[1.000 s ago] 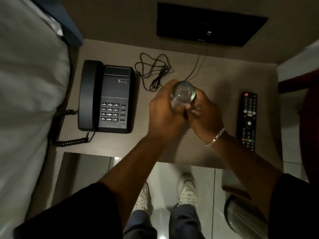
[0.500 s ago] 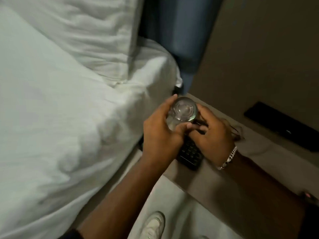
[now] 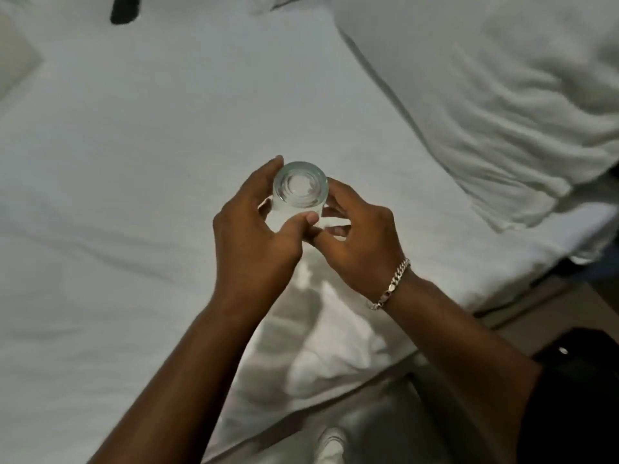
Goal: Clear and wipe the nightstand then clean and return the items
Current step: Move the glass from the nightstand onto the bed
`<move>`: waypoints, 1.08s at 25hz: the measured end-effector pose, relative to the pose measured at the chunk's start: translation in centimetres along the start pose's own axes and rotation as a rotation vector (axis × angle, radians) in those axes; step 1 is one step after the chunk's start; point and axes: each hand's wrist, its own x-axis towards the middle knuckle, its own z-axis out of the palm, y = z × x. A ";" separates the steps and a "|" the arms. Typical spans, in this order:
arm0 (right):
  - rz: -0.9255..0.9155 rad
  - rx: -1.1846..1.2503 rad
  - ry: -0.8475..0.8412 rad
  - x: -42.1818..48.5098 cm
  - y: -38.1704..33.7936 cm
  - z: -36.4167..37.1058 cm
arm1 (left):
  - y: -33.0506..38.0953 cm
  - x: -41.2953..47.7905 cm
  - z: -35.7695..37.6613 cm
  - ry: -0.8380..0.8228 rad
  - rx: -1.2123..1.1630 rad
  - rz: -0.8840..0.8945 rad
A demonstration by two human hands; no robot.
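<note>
A clear drinking glass (image 3: 299, 187) is held upside down over the white bed, its thick base facing me. My left hand (image 3: 254, 236) grips its left side with fingers and thumb. My right hand (image 3: 360, 242), with a silver chain bracelet on the wrist, holds its right side and lower rim. The glass hangs above the sheet, not touching it. The nightstand is out of view except for a sliver at the right edge (image 3: 542, 303).
The white bed sheet (image 3: 117, 162) fills most of the view. A white pillow (image 3: 502, 112) lies at the upper right. A small black object (image 3: 124, 9) lies on the bed at the top left. A white shoe (image 3: 330, 443) stands on the floor below.
I have turned left from the nightstand to the bed, carrying the glass in both hands. The phone, cable and remote have left the view.
</note>
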 end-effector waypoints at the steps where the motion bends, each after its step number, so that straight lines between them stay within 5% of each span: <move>1: -0.002 -0.001 -0.032 0.4 -0.1 1.8 | -1.2 0.4 -1.4 0.020 0.000 -0.028; 10: 0.029 -0.063 -0.059 0.8 0.9 5.2 | -4.8 0.3 -2.6 0.072 0.081 -0.035; 17: 0.240 0.113 0.109 -3.1 2.2 -0.1 | -0.5 -2.6 0.8 0.139 0.234 0.421; 27: 0.609 0.106 0.636 -25.9 8.7 -17.2 | 3.0 -21.2 20.7 -0.563 0.097 0.408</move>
